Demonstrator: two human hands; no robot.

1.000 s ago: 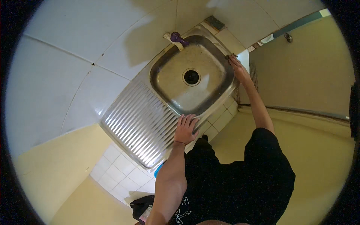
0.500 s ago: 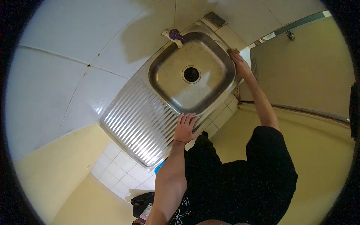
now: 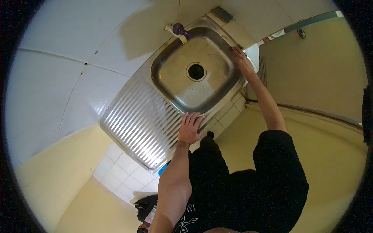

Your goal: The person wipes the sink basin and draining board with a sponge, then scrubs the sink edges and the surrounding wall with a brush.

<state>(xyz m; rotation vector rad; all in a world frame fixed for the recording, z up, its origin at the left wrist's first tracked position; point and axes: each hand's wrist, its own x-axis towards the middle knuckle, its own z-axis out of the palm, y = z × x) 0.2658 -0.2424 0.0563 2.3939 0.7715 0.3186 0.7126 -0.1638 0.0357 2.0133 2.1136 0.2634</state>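
A stainless steel sink (image 3: 171,50) fills the middle of the view, with a round drain (image 3: 196,72) in its basin and a ribbed drainboard (image 3: 136,116) to the left. My left hand (image 3: 189,128) rests on the front rim where basin and drainboard meet, fingers spread, holding nothing. At the basin's right rim is my right hand (image 3: 243,64), fingers together and pressed down. A small dark edge shows by its fingertips; what lies under them is mostly hidden. The tap (image 3: 180,33) with a purple handle juts over the basin's far left corner.
Large pale tiles cover the wall (image 3: 77,39) behind the sink. A dark rectangular block (image 3: 222,14) sits at the far corner. To the right stands a beige panel (image 3: 311,73). A blue item (image 3: 162,169) shows partly under the drainboard, and a black bag-like thing (image 3: 145,207) lies lower left.
My right hand has slid slightly farther along the right rim; the brownish edge at its fingertips shows less. My left hand stays on the front rim. The whole view has shifted a little.
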